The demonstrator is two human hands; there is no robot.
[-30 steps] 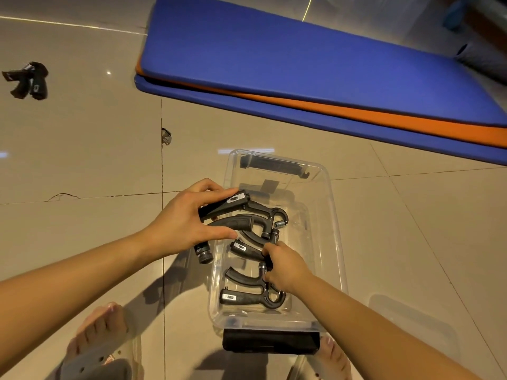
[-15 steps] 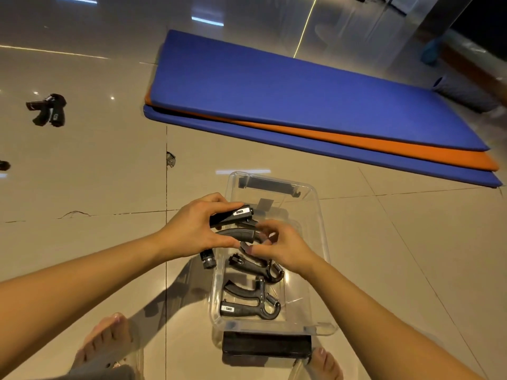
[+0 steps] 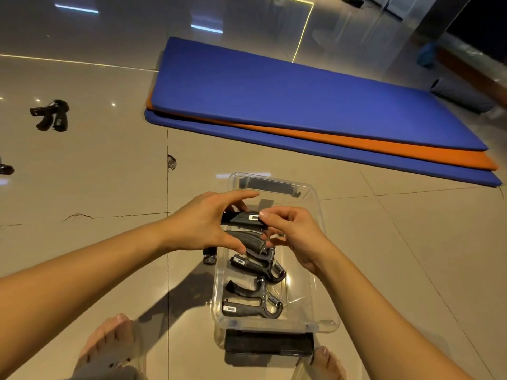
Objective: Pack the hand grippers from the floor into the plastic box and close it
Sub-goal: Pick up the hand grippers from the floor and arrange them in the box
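A clear plastic box stands open on the tiled floor in front of me, with black latches at its near and far ends. Two black hand grippers lie in its near half. A third hand gripper is held over the box's left rim by both hands. My left hand wraps its handles from the left. My right hand pinches its upper handle from the right. More black hand grippers lie on the floor far left, and part of another shows at the left edge.
Blue and orange exercise mats are stacked on the floor beyond the box. A small dark scrap lies on a tile joint. My feet stand at the box's near end. A grey rolled item lies far right.
My right hand has left the grippers lying in the box and come up to the one held by my left hand. The view has tilted up, showing more floor.
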